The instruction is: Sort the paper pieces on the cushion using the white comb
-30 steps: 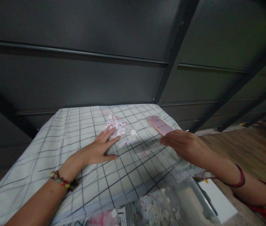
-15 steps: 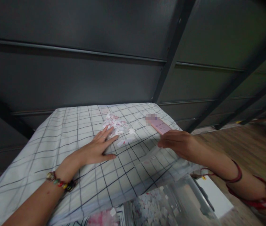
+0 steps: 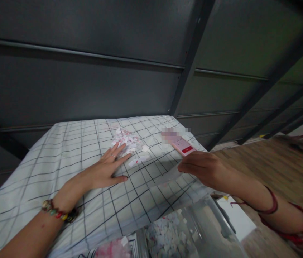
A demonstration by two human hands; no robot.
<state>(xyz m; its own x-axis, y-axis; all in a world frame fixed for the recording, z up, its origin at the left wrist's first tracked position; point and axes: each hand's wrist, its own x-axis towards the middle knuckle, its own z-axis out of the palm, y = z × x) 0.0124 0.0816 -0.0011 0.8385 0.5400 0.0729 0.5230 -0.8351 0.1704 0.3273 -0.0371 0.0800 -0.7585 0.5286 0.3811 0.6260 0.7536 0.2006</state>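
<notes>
My left hand lies flat with fingers spread on the checked tablecloth. Its fingertips touch the near edge of a pile of small white and pinkish paper scraps. My right hand is closed in a pinch on the end of a translucent plastic strip, which slants down to the left over the cloth. Just beyond the right knuckles a pink phone lies face up, its screen lit with a red button; the hand hides its near end.
At the table's near edge stands a clear plastic box with many paper scraps inside. Left of it is a pink-and-white packet. A white board sits beyond the box on the right. Dark metal panels rise behind the table.
The phone's screen has switched from a clock display to one with a red button. The whole view has shifted slightly; both hands keep nearly the same places on the table.
</notes>
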